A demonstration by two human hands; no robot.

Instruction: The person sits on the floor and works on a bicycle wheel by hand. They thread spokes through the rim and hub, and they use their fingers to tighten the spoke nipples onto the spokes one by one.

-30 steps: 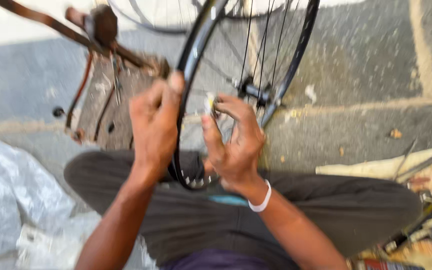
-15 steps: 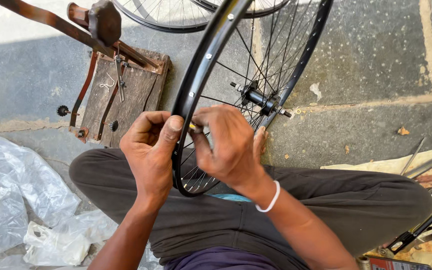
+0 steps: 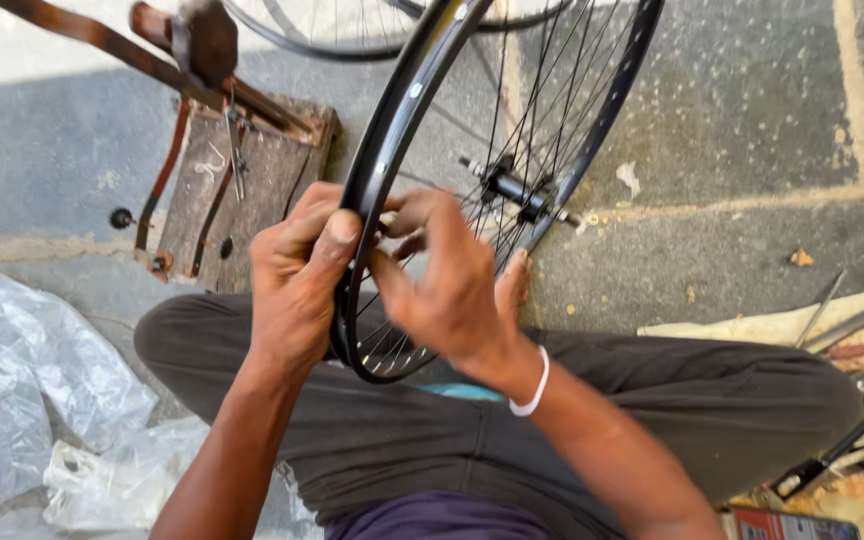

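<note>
A black bicycle wheel rim (image 3: 392, 120) with thin spokes and a hub (image 3: 512, 187) stands upright between my legs. My left hand (image 3: 297, 275) grips the rim's near edge, thumb pressed on its outer face. My right hand (image 3: 447, 285) reaches inside the rim among the spokes, its fingertips pinched together at a small pale part by the rim; what it holds is too small to tell. A white band circles my right wrist.
A worn wooden box (image 3: 237, 185) with rusty metal bars lies on the stone pavement at the left. Crumpled clear plastic (image 3: 32, 400) covers the lower left. Hand tools (image 3: 837, 330) lie on a cloth at the right. Another wheel (image 3: 342, 25) stands behind.
The view has steadied and dropped closer. My left hand slid down the rim slightly, and my right hand turned with its fingers pinching near the rim.
</note>
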